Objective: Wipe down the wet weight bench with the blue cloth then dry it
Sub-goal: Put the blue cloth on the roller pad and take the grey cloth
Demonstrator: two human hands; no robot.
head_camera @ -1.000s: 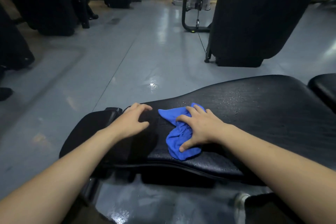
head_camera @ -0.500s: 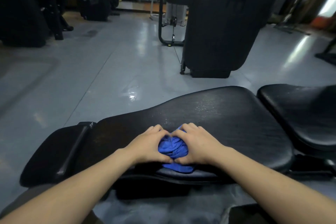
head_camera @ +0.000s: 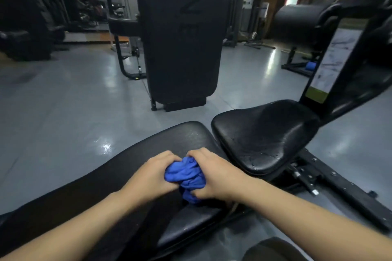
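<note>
Blue cloth (head_camera: pixel 185 174) is being gripped bunched by both hands (head_camera: pixel 152 175) (head_camera: pixel 214 176) at lower centre; wadded, it risks leaving streaks on the weight bench (head_camera: pixel 127 167).

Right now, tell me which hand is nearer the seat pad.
Right. The right hand grips the blue cloth just beside the seat pad; the left hand grips the cloth's other side, farther from the pad.
</note>
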